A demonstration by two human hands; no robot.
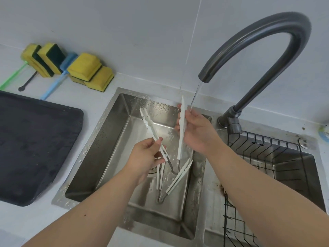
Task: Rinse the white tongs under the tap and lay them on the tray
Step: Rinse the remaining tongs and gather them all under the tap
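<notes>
White tongs [182, 138] are spread wide over the steel sink [114, 125]. My left hand [145, 157] grips the left arm, which is speckled with dark spots near its tip. My right hand [197, 132] holds the right arm upright, close to the thin stream of water falling from the dark curved tap [252, 43]. The metal hinge of the tongs hangs low between both hands. Two more pairs of white tongs [178, 177] lie on the sink floor. A dark grey tray [35, 145] sits on the counter at the left.
Several yellow and green sponges [85, 70] and brushes with green, black and blue handles lean against the back wall. A black wire rack [267, 175] fills the right basin. The sink rim is wet with droplets.
</notes>
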